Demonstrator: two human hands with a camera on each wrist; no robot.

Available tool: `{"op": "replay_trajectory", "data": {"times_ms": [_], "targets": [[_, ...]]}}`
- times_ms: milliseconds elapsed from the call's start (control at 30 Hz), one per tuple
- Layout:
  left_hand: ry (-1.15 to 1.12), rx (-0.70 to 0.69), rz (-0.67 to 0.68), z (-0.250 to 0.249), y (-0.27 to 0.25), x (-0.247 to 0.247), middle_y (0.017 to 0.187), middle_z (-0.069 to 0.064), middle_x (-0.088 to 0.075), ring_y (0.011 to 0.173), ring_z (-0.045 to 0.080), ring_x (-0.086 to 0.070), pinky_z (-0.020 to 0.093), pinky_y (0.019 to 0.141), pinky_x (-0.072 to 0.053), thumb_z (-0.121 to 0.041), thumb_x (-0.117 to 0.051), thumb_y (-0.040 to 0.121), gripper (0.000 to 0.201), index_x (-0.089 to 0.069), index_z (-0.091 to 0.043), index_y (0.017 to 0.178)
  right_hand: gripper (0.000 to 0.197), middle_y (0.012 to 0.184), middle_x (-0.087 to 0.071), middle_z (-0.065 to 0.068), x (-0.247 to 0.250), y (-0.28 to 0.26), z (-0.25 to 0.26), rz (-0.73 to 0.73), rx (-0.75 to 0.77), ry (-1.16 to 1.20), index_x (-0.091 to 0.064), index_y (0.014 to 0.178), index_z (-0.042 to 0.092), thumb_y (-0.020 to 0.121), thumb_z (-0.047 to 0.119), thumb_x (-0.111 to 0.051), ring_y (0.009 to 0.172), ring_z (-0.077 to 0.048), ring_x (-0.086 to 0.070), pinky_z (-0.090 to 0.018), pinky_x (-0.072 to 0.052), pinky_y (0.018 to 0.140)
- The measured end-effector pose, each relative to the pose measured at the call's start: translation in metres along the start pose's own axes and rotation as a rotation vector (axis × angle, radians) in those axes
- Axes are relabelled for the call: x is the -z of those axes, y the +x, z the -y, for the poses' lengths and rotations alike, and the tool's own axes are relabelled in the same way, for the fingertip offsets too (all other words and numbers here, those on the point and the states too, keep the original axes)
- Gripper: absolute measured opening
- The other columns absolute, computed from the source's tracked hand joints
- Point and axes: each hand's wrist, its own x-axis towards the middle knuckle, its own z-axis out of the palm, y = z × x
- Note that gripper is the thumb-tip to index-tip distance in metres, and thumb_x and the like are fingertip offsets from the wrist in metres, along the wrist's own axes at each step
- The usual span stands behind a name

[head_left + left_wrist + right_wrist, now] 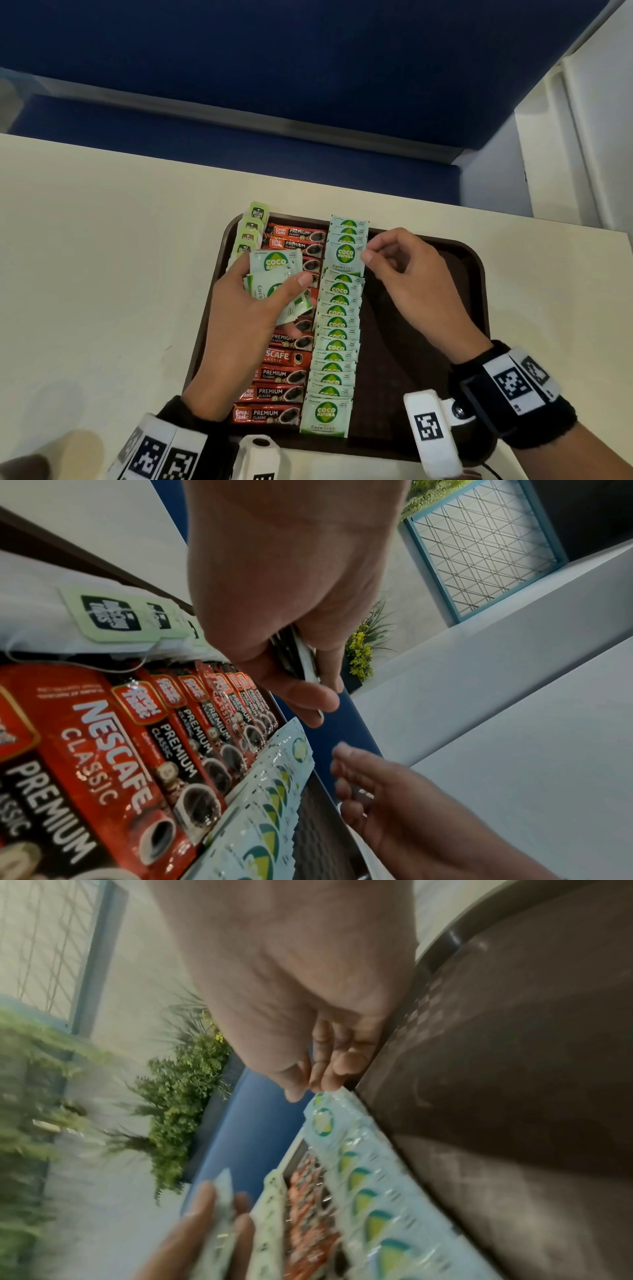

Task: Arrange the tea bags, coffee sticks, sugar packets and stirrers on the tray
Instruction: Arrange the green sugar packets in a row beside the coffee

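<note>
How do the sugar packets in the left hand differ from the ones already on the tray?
The packets in the left hand form a loose, fanned bunch held above the coffee sticks; the sugar row lies overlapped in one straight column on the tray. Both carry the same green Coco Natura label.

One tray [472,260], four tea bags [251,228] (tags showing).
</note>
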Motion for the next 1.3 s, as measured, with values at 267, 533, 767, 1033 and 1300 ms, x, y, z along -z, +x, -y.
{"op": "replay_trajectory", "data": {"times_ms": [267,533,767,1033,1300], "targets": [[0.003,0.049,0.204,-0.005,-0.003,-0.011,0.105,0.007,-0.082,0.082,0.032,-0.082,0.031,0.046,-0.058,-0.009,-0.088,0.085,0.041,-0.072,-0.019,0.121,0.021,0.106,-0.078,0.007,-0.007,-0.020,0.037,0.292,0.014,0.186,-0.075,0.111,0.033,0.091,0.038,-0.080,0.101,-0.010,-0.074,-0.030,-0.061,0.087],[-0.288,0.169,0.193,-0.006,-0.006,-0.009,0.109,0.014,-0.080,0.079,0.032,-0.080,0.033,0.045,-0.059,-0.010,-0.063,0.103,0.019,-0.071,-0.010,0.121,0.021,0.101,-0.080,-0.003,-0.005,-0.022,0.034,0.228,-0.058,0.344,-0.074,0.117,0.021,0.096,0.020,-0.077,0.088,-0.017,-0.076,-0.027,-0.060,0.079],[-0.219,0.020,0.049,0.000,-0.011,-0.014,0.114,0.005,-0.080,0.080,0.026,-0.079,0.032,0.050,-0.062,-0.020,-0.076,0.097,0.026,-0.069,-0.016,0.121,0.049,0.100,-0.075,0.000,-0.019,-0.044,0.040,0.161,-0.074,0.238,-0.064,0.110,0.027,0.075,0.046,-0.092,0.088,-0.015,-0.074,-0.032,-0.063,0.081],[-0.141,-0.019,-0.019,0.006,-0.013,-0.004,0.117,0.005,-0.080,0.081,0.038,-0.081,0.041,0.056,-0.066,-0.022,-0.078,0.097,0.024,-0.070,-0.019,0.120,0.030,0.115,-0.079,-0.004,-0.010,-0.038,0.029,0.179,-0.229,0.507,-0.067,0.128,0.019,0.099,0.011,-0.072,0.098,-0.024,-0.080,-0.040,-0.064,0.087],[-0.159,-0.013,-0.083,0.007,-0.011,0.010,0.116,0.006,-0.081,0.084,0.037,-0.080,0.036,0.053,-0.065,-0.021,-0.077,0.097,0.027,-0.070,-0.016,0.123,0.038,0.099,-0.075,0.012,0.012,0.003,0.005,0.075,0.006,-0.049,-0.061,0.130,0.039,0.101,0.017,-0.072,0.092,-0.002,-0.072,-0.009,-0.052,0.076]]}}
